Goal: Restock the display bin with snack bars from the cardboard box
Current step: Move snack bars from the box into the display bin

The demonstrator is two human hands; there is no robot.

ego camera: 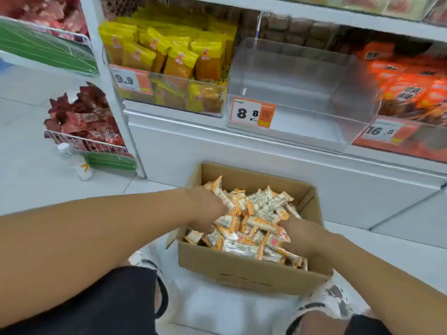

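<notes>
A cardboard box (244,269) is seen standing open on the floor (43,131) in front of a white shelf unit (217,151), between the person's knees; it is filled with a loose heap of snack bars (251,223) in white and orange wrappers. The left hand (208,209) is pushed into the heap at the box's left side, and the right hand (307,238) is pushed in at the right side; the fingers of both hands are buried among the wrappers, so whether they are spread or curled round any bars cannot be told. The clear display bin (302,93) is set on the shelf above and behind the box, with no bars seen in it; an orange price tag (252,112) marked 8.8 is fixed to its front. A bin of yellow packets (169,61) is placed just beside it on the left, and a bin of orange packets (408,85) just beside it on the right.
</notes>
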